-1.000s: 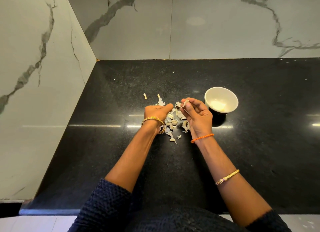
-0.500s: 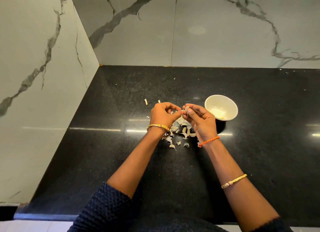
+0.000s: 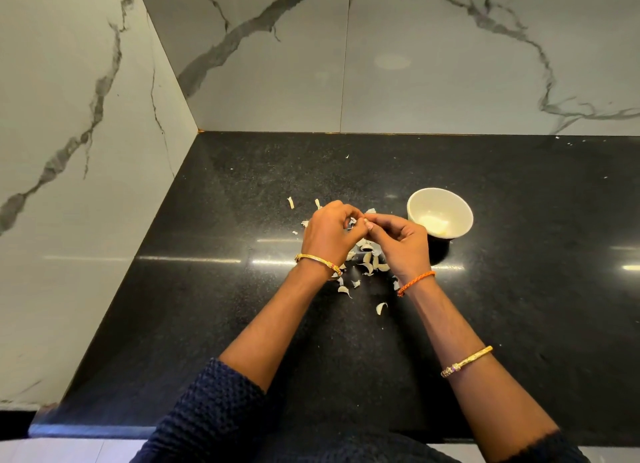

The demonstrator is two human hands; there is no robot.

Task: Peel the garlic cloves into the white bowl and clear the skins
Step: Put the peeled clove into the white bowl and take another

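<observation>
Item: garlic clove point(image 3: 364, 217), small and pale, mostly hidden; it is being pinched between the fingertips of the left hand point(image 3: 330, 236) and the right hand point(image 3: 403, 244), which are being held together above the counter. Both sets of fingers are being kept curled around it; the exact contact is not being shown clearly.

Item: garlic skins point(image 3: 369, 260), thin, papery, curled, off-white; they are being left scattered on the black countertop point(image 3: 207, 307) directly beneath the grip and toward the wrists, with a few stray flakes lying beyond the left knuckles.

Item: white bowl point(image 3: 440, 212), round, smooth, matte; it is being kept just to the right of the grip, beside the right hand. Pale peeled cloves point(image 3: 434, 223) are being held inside it.

Item: countertop, dark, polished, finely speckled, reflecting light streaks.

Item: marble-patterned walls point(image 3: 450, 64), white with grey veins, glossy, standing beyond and to the left of the grip.

Item: gold bangles and an orange thread bracelet point(image 3: 415, 282), being worn at the wrists; dark knitted sleeves point(image 3: 207, 410).
</observation>
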